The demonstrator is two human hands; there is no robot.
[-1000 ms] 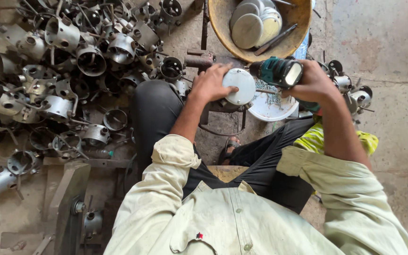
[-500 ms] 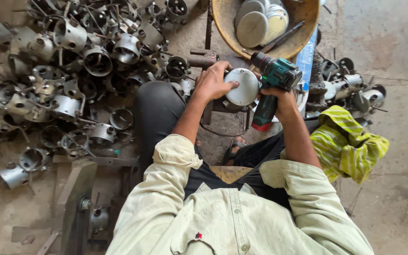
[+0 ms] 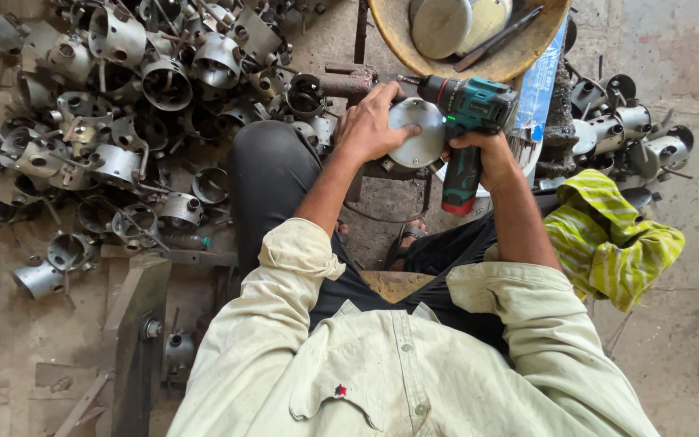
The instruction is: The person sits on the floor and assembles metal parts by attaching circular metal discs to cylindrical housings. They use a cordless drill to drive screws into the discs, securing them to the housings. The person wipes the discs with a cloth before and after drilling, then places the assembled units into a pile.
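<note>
Looking down from the head cam, I've got the left hand point(image 3: 370, 125) spread over a round grey metal disc point(image 3: 418, 133), fingers clamped on its left edge and face, holding it just above the knees. The right hand point(image 3: 479, 154) is wrapped tight around the grip of a teal and black cordless drill point(image 3: 467, 121), whose nose points left and meets the disc's upper right edge. The drill's red battery base sticks out below the fist. So both hands are closed on something, sitting close together with only the disc between them.

Right above them there's a wide yellowish basin point(image 3: 519, 53) with a couple more round discs point(image 3: 442, 24) and a dark rod lying in it. To the left, the concrete floor point(image 3: 689, 65) is covered by a big heap of short metal cylinder fittings point(image 3: 115, 89), with a smaller cluster off to the right. A yellow-green striped cloth point(image 3: 608, 235) lies beside the right forearm.
</note>
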